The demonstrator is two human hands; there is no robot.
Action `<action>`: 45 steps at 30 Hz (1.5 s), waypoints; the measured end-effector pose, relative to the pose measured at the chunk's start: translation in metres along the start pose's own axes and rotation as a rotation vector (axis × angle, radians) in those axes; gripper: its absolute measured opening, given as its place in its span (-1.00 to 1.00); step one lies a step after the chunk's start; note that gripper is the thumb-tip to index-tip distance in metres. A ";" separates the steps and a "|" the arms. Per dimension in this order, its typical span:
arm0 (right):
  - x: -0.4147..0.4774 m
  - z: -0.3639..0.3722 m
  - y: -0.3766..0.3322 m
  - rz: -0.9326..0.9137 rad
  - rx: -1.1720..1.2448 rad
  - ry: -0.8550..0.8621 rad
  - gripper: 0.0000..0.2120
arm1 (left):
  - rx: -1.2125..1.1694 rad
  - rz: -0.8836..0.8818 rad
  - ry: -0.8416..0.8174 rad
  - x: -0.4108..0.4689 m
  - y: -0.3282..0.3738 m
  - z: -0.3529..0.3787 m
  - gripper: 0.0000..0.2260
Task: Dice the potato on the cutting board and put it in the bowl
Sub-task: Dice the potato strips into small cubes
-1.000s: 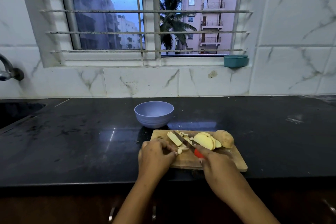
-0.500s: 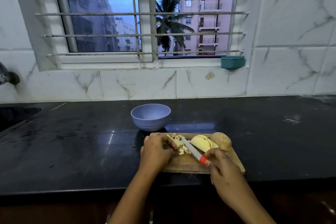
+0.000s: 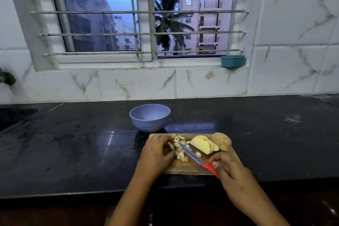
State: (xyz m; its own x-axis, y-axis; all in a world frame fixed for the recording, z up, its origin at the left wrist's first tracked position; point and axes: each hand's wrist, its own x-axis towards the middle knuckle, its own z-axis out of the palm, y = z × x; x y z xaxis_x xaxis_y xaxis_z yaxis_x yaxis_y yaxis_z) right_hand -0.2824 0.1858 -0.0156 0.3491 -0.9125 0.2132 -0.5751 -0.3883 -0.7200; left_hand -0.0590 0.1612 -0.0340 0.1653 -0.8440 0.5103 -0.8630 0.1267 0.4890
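A wooden cutting board [image 3: 185, 168] lies at the counter's front edge. On it are a heap of small potato dice [image 3: 180, 146], several pale potato slices [image 3: 203, 145] and an unpeeled potato end [image 3: 222, 141] at the right. My right hand [image 3: 232, 174] grips the red handle of a knife [image 3: 194, 158], whose blade slants up-left into the dice. My left hand [image 3: 156, 152] rests curled on the board's left part, fingers against the dice. A light blue bowl [image 3: 150, 117] stands just behind the board and looks empty.
The black stone counter [image 3: 73, 143] stretches left and right of the board. A sink [image 3: 14, 115] and a tap [image 3: 7, 78] are at the far left. A teal tub [image 3: 233, 61] sits on the window sill above the tiled wall.
The long potato strip has been cut into dice. The knife has drawn back toward me and to the right, and my left hand has moved up against the pile.
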 end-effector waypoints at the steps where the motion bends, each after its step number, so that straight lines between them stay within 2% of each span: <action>1: 0.000 -0.001 -0.001 -0.006 0.008 0.009 -0.85 | -0.008 -0.010 0.011 -0.001 0.002 -0.001 -0.80; 6: -0.002 -0.002 0.002 -0.025 0.007 0.014 -0.93 | -0.025 -0.097 0.062 -0.004 0.005 -0.004 -0.89; 10: -0.005 0.001 0.002 -0.058 -0.062 -0.022 -0.94 | -0.121 -0.225 0.138 -0.006 0.002 -0.004 -0.82; 15: -0.001 0.003 -0.001 -0.093 -0.150 -0.041 -0.94 | -0.110 -0.301 0.173 -0.004 0.000 -0.002 -0.87; 21: 0.012 0.004 -0.008 -0.105 -0.321 0.079 -0.86 | -0.100 -0.333 0.180 0.001 -0.002 0.000 -0.86; 28: 0.006 0.009 -0.002 -0.137 -0.258 0.028 -0.78 | -0.350 -0.427 0.278 -0.004 0.001 -0.014 -0.84; 31: 0.005 0.012 0.001 -0.150 -0.327 0.023 -0.73 | -0.363 -0.462 0.216 -0.010 0.003 -0.020 -0.84; 34: 0.009 0.010 0.000 -0.134 -0.378 0.066 -0.71 | -0.251 -0.433 0.080 -0.016 0.008 -0.028 -0.87; 38: 0.009 0.012 -0.007 -0.150 -0.324 0.075 -0.66 | -0.098 -0.390 -0.085 -0.022 0.010 -0.037 -0.92; 41: 0.003 0.023 -0.012 -0.190 -0.295 0.049 -0.62 | -0.029 -0.370 -0.074 -0.028 0.011 -0.035 -0.92; 45: -0.004 0.035 -0.019 -0.170 -0.295 -0.001 -0.57 | -0.070 -0.333 -0.034 -0.033 0.011 -0.032 -0.91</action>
State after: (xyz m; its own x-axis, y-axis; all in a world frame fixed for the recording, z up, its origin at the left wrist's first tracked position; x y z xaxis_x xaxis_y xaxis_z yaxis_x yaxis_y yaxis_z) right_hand -0.2474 0.2014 -0.0260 0.4592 -0.8312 0.3133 -0.6975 -0.5558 -0.4523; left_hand -0.0583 0.2075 -0.0228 0.4157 -0.8616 0.2912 -0.7289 -0.1242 0.6732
